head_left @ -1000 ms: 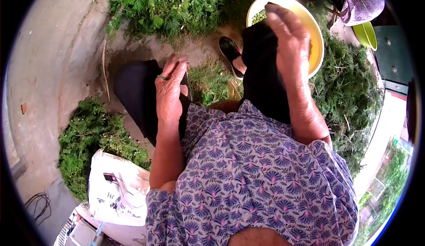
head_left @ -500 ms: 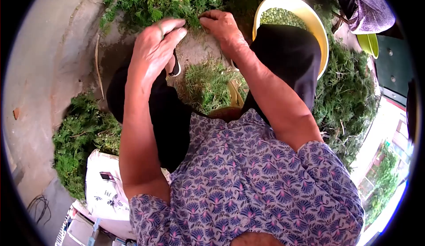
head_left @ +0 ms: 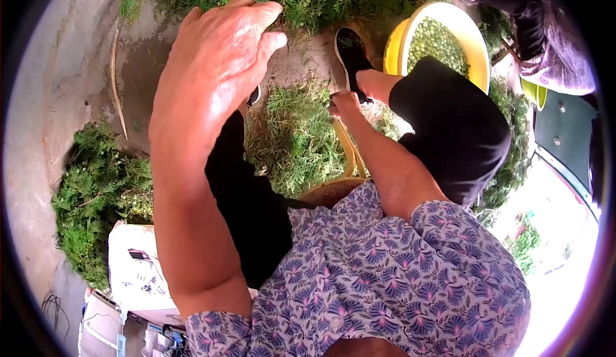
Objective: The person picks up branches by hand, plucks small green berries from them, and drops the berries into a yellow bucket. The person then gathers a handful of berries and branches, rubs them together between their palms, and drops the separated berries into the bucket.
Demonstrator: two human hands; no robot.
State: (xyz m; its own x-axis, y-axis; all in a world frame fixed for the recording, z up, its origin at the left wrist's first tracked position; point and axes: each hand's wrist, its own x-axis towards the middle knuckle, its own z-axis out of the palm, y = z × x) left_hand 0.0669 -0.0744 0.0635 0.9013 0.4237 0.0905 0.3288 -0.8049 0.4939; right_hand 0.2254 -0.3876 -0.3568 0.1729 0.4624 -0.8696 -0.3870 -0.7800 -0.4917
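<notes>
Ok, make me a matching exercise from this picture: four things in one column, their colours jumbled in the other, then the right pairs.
Things:
1. bowl
2. shoe
3. bag
4. shirt

Colours:
a. white
b. purple patterned
c. yellow
d. black

Pairs: 1-c, 2-d, 3-a, 4-b.

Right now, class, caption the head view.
Left hand raised above feathery greens; right hand at their edge, near yellow basin.

grip of right hand (head_left: 345, 105) lost in greens (head_left: 295, 139), yellow basin (head_left: 393, 45) half behind knee (head_left: 449, 113); bag (head_left: 138, 273) print unreadable
</notes>
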